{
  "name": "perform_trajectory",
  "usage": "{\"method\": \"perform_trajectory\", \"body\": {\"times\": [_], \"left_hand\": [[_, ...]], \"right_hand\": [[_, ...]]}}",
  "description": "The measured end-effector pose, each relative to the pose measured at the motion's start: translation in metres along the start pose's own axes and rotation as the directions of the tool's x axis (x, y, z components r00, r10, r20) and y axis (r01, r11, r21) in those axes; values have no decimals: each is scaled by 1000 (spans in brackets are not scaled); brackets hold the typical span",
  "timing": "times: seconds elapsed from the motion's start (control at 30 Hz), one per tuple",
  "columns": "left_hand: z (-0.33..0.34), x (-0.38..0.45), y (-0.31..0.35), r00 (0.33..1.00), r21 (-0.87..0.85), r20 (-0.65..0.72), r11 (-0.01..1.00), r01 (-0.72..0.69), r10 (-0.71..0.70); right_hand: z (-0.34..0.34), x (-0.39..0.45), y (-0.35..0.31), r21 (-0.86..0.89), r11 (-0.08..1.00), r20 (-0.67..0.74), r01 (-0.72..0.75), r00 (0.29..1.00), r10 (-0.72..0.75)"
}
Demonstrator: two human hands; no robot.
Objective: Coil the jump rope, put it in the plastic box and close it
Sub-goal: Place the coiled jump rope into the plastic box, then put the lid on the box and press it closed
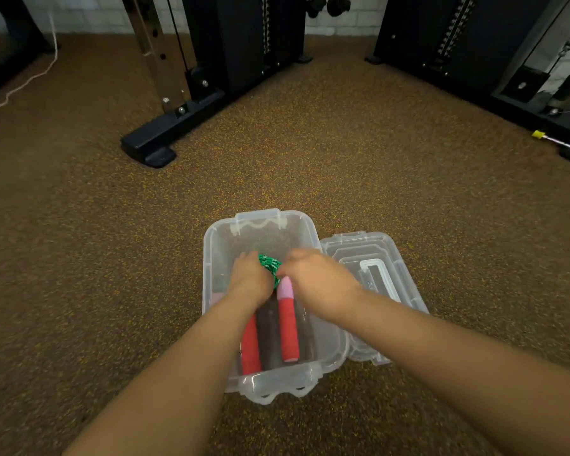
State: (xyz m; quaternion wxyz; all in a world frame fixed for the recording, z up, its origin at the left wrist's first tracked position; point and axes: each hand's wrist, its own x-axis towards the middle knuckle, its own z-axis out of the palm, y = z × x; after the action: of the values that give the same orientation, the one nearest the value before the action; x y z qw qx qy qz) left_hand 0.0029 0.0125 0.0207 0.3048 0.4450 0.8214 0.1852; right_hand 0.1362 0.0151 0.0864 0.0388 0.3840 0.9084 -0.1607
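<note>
A clear plastic box (pixel 211 258) sits open on the speckled brown floor. Inside it lies the jump rope: two red handles with pink tips (pixel 288 327) point towards me, and a bundle of green cord (pixel 270 264) shows between my hands. My left hand (pixel 249 278) rests on the cord bundle inside the box and covers the top of the left handle. My right hand (pixel 316 281) is over the box's right side, fingers curled at the cord. The clear lid (pixel 375 268) lies flat on the floor, touching the box's right side.
A black gym machine base (pixel 165 136) juts out on the floor beyond the box to the left. Another black machine frame (pixel 474 54) stands at the back right, with a yellow-tipped pin (pixel 550 138). A white cable (pixel 30 77) trails along the floor at far left.
</note>
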Motion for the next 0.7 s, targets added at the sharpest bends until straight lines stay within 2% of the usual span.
{"method": "perform_trajectory", "body": {"times": [0.07, 0.1, 0.13, 0.17, 0.2, 0.23, 0.3, 0.33, 0.4, 0.6, 0.7], "left_hand": [[-16, -12, 1, 945, 123, -131, 951, -283, 298], [-24, -18, -1, 898, 217, -198, 911, -351, 393], [-30, -21, -4, 858, 333, -260, 876, -349, 442], [-33, -24, -9, 846, 400, -321, 871, -286, 426], [-36, -25, -15, 861, 419, -370, 890, -181, 349], [-41, -29, -20, 899, 354, -389, 933, -55, 201], [-51, -38, -21, 944, 81, -311, 986, 145, -113], [-54, -40, -21, 952, 9, -248, 983, 186, -178], [-58, -44, -18, 967, -19, -192, 986, 168, -168], [-57, -42, -15, 971, -53, -198, 991, 126, -134], [-52, -42, -11, 960, -77, -235, 988, 135, -150]], "right_hand": [[-9, -7, 18, 84, 995, -195, -54, 978, 69], [-9, -11, 25, 154, 981, -213, -121, 965, 153], [-8, -15, 30, 246, 946, -169, -209, 952, 255], [-6, -18, 34, 334, 891, -79, -307, 933, 351], [-3, -20, 35, 399, 830, 23, -391, 909, 417], [0, -22, 36, 450, 775, 109, -444, 888, 446], [7, -26, 33, 510, 724, 183, -465, 881, 437], [8, -26, 32, 514, 727, 188, -455, 887, 422], [8, -29, 28, 525, 725, 197, -446, 892, 406], [12, -40, 26, 575, 685, 198, -447, 889, 414], [10, -46, 32, 703, 558, 255, -441, 889, 381]]}}
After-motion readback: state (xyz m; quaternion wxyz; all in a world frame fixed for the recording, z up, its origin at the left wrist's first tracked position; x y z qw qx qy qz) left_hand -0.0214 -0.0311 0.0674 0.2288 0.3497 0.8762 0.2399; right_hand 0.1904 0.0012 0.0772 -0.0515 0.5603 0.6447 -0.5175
